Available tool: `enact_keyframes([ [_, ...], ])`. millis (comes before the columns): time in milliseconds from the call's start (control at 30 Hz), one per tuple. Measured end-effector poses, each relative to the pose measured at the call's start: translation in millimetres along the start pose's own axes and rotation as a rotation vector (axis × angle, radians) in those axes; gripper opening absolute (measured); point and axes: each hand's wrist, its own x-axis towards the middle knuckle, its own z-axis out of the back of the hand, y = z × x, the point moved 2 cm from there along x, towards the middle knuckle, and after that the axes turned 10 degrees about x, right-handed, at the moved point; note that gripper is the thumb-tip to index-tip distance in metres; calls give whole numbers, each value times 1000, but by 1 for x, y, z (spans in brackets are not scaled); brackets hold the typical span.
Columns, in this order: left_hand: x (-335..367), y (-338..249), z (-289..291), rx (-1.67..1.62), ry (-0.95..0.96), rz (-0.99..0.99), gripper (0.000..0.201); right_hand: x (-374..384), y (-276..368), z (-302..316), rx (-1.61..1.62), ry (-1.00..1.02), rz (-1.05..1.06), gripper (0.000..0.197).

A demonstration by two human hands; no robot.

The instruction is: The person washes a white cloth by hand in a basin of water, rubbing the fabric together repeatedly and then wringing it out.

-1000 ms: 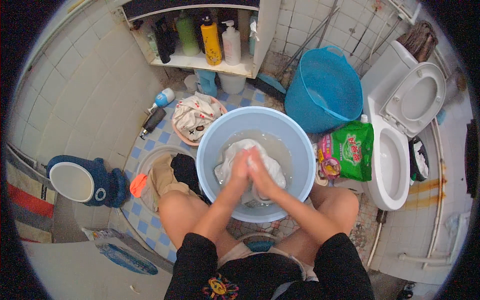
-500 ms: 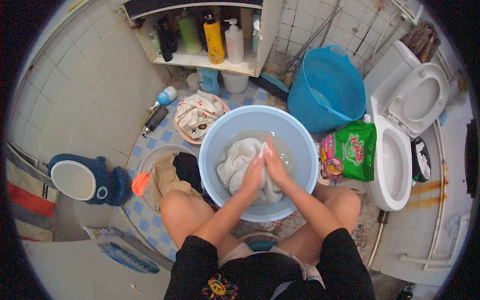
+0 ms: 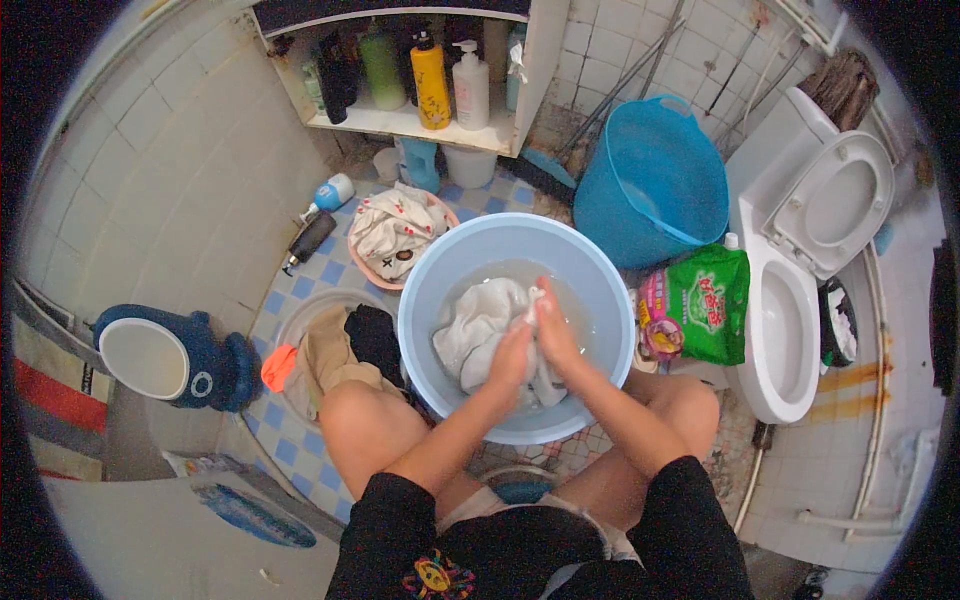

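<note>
White cloth (image 3: 478,330) pressed between two palms in a light blue basin (image 3: 520,238)

From my remote post I watched the white cloth lie bunched in the basin, its left part spread in soft, rounded folds and its right part drawn up into a narrow ridge. It looked wet, with a grey cast in its creases, and cloudy water (image 3: 510,269) showed around it, with small bright spots on the surface by its right side.

I saw the left hand (image 3: 512,355) and the right hand (image 3: 556,335) set palm to palm, clamped together on that ridge, with a bit of cloth peeping out between the fingertips and more hanging below the palms. Fingers were straight and close together, pointing away from the body, and the right fingertips reached a little farther than the left. Both forearms slanted inward over the near rim from black sleeves (image 3: 385,520), between two bent knees. Just right of the basin I noted a green pouch (image 3: 712,300).
</note>
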Motion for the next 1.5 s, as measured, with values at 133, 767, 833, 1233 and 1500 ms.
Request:
enact_keyframes([
  [133,51,8,39,-559,11,336,48,-30,-23,-45,-322,191,342,58],
  [767,5,8,15,-388,161,190,39,22,-9,25,-121,44,23,51],
  [833,16,7,22,-335,257,165,38,38,-23,80,-180,-90,-131,46],
  [1233,36,14,29,-461,-176,38,39,-25,-7,-27,-627,187,421,48],
  [1500,41,-19,69,525,-88,-278,33,36,29,82,-699,-201,83,28],
])
